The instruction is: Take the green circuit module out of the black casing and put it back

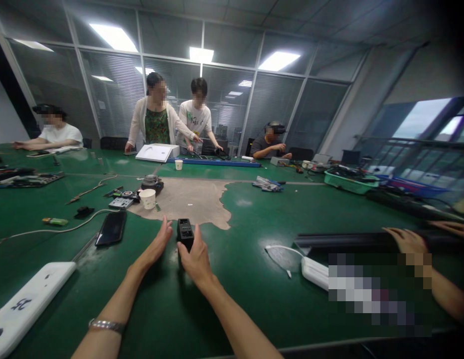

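Note:
A small black box-shaped part (185, 232) stands on the green table mat (232, 279) in front of me. My right hand (195, 258) wraps its fingers round the box from the right and below. My left hand (159, 245) lies just left of the box with its fingers stretched out flat, close to it but apart from it as far as I can see.
A black phone (111, 228) and a white paper cup (148, 198) lie to the left. A white device (26, 301) sits at the near left edge. A white adapter with cable (314, 270) lies to the right, by a co-worker's hand (407, 240). Several people work at the far side.

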The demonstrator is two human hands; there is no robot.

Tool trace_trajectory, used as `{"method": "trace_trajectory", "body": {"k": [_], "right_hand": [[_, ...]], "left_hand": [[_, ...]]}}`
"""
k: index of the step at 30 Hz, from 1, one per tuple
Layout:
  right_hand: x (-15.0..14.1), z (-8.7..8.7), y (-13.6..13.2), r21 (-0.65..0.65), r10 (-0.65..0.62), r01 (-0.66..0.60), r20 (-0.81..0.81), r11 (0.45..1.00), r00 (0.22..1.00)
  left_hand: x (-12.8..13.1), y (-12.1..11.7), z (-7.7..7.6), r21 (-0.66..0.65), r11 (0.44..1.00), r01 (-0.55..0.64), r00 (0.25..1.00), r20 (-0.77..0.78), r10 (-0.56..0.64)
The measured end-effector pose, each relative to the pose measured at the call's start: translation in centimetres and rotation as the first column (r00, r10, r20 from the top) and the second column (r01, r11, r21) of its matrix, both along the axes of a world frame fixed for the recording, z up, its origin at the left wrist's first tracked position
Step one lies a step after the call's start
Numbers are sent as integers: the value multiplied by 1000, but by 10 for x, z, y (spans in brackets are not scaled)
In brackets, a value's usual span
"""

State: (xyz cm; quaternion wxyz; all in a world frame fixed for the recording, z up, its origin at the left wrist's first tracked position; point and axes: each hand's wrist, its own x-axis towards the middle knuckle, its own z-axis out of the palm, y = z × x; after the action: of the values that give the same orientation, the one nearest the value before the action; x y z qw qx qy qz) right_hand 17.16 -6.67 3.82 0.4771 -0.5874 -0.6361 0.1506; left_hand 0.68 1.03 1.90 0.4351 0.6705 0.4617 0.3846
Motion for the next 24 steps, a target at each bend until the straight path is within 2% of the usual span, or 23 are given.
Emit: {"method": "trace_trajectory", "body": {"k": [5,8,12,15,18,24], "right_hand": [[32,25,6,76,-57,60,-49,995,997],[61,26,7,72,-113,114,-19,991,993],[95,7,-1,20,-191,190,23,981,981],[107,-11,-9,-50,-197,198,38,979,980],[109,-24,-14,-83,-201,207,74,975,977],[106,-34,-16,-26,-240,247,156,969,958]], "left_hand": [[0,-3,3,-6,1000,5,1000,-13,-5],[0,0,-1,-13,1000,2,1000,-17,-2],[-1,5,-7,-10,1000,3,1000,-21,-3],[-2,6,-8,-7,1000,14,1000,-28,-15],[-2,6,-7,-13,1000,9,999,-36,-10],[-3,8,-11,2,1000,11,1000,-18,-11]]}}
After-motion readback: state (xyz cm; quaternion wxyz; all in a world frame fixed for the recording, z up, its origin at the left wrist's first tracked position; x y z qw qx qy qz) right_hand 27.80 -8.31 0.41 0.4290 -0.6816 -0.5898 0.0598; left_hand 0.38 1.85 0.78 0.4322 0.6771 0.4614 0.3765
